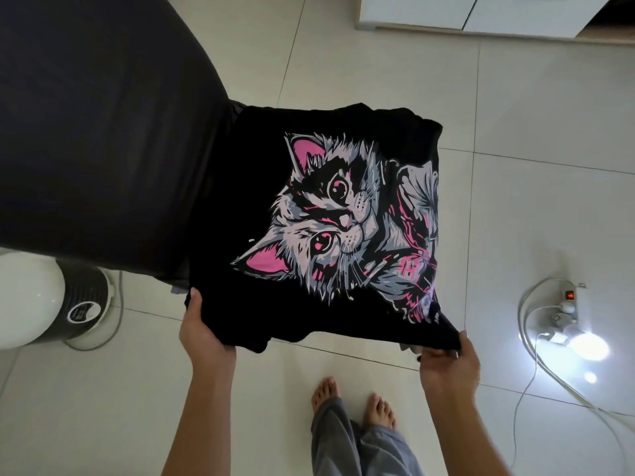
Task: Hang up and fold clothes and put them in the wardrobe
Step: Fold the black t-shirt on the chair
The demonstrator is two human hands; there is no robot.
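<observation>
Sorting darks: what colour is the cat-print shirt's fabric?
Black, with a pink-and-grey cat print; T-shirt, head view.

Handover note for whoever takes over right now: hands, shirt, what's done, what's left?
Left hand: grips the near left edge of the black cat-print T-shirt.
Right hand: pinches its near right corner.
T-shirt: held spread out above the floor, print up. Its far end reaches the dark cover; contact unclear.
Done: shirt is in hand and spread. No fold yet, and no hanger in view.
Left: fold or hang it, then store it. The white cupboard ahead may be the wardrobe.
Mind the power strip and its cables on the right.
</observation>
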